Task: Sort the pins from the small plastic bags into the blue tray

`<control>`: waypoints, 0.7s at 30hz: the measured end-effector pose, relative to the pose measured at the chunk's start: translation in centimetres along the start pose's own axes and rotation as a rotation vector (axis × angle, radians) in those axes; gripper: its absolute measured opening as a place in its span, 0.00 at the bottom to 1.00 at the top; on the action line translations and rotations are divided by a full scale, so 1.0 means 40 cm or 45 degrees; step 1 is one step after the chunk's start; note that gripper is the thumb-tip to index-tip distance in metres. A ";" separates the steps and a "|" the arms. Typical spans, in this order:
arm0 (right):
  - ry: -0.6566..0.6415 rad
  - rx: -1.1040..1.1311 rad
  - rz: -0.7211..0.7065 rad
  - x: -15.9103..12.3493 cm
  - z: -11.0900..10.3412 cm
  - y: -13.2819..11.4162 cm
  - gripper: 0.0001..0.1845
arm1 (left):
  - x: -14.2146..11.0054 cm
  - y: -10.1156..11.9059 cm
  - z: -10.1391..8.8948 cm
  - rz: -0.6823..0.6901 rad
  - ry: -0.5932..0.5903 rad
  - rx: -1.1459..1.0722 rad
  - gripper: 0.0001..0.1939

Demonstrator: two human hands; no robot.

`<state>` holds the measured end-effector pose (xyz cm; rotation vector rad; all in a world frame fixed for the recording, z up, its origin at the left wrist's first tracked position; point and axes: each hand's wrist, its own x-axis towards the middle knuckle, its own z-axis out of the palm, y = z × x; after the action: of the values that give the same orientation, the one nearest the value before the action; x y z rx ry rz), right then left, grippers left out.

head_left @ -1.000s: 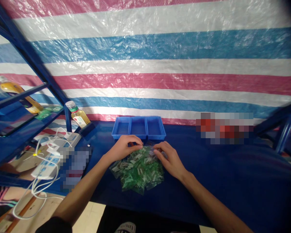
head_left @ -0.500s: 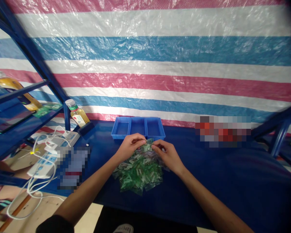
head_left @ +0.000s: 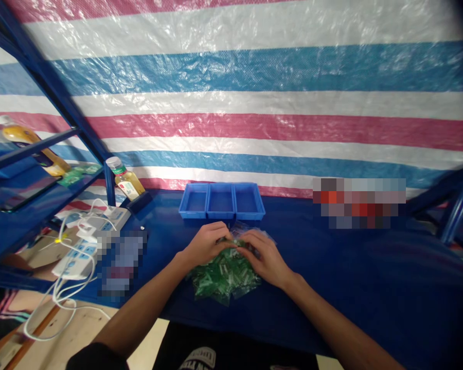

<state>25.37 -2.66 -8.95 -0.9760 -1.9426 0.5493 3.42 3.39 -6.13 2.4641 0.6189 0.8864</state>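
A heap of small see-through green plastic bags (head_left: 224,280) with slim, pale pieces in them lies on the blue table in front of me. Over its far side, my left hand (head_left: 207,244) and my right hand (head_left: 268,258) meet fingertip to fingertip. Thumbs and fingers are pinched on a small plastic bag, mostly covered by the fingers. Clear plastic (head_left: 268,236) shows behind the right fingers. Just beyond the hands stands a blue tray (head_left: 220,215) with three compartments, nothing visible inside them.
On the left are a power strip (head_left: 75,259) with white cables, a blurred-out flat item (head_left: 122,264) and a drink bottle (head_left: 127,180). A blue rack (head_left: 90,149) holds another bottle (head_left: 34,141). A pixelated red-and-grey item (head_left: 360,203) lies far right. Striped sheeting hangs behind.
My hands were apart with the plastic bag between them; now their fingertips have come together, slightly lower and nearer to me. The tray and heap stay in place.
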 end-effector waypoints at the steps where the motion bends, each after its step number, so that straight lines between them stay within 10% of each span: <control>1: 0.009 0.012 -0.009 0.001 0.000 0.001 0.04 | 0.000 0.001 -0.001 0.015 -0.001 0.016 0.15; 21: 0.189 0.115 0.242 0.010 -0.014 0.000 0.09 | 0.002 -0.004 0.012 0.070 0.134 0.043 0.12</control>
<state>25.72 -2.35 -8.44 -1.1185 -1.6902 0.6475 3.74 3.45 -6.51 2.4883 0.6090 1.0404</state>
